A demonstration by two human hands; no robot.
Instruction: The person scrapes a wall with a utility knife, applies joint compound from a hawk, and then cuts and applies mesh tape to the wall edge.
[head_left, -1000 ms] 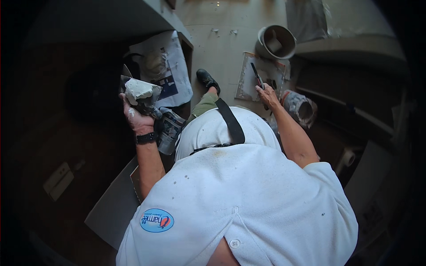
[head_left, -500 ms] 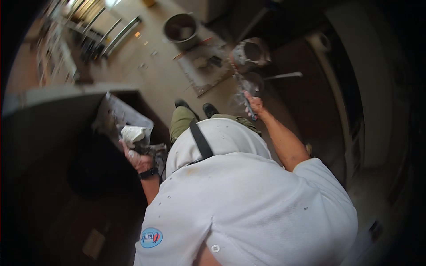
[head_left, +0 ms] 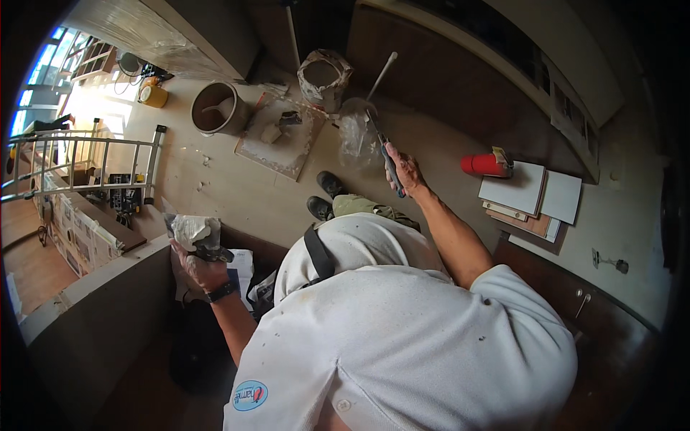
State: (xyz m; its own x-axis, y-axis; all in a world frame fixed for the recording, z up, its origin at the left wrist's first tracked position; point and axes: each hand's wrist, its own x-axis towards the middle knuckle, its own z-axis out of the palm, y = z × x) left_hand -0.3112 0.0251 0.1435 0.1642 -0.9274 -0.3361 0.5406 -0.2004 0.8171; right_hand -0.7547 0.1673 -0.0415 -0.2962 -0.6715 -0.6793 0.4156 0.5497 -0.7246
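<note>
At the left, my left hand [head_left: 201, 271] is closed on a flat metal trowel [head_left: 218, 253], with a mound of white putty [head_left: 194, 231] on top. The trowel's grip is mostly hidden by my fingers. Out in front on the right, my right hand [head_left: 407, 172] wraps around the handle of a long, slim hand tool [head_left: 389, 154]. Its dark, narrow front end points away from me; its exact kind is hard to make out. Beyond that end, a clear plastic bag [head_left: 357, 133] lies on the floor.
A round bucket [head_left: 218, 106] and an opened bag-lined tub [head_left: 323, 76] stand ahead, near a smeared board [head_left: 277, 136]. An aluminium ladder [head_left: 86, 169] is far left, beside a low wall [head_left: 100, 276]. At right lie a red cylinder [head_left: 486, 164] and stacked panels [head_left: 514, 190].
My view has turned right, so floor things shifted left and the red cylinder and panels came into view. Both hands keep hold of their tools.
</note>
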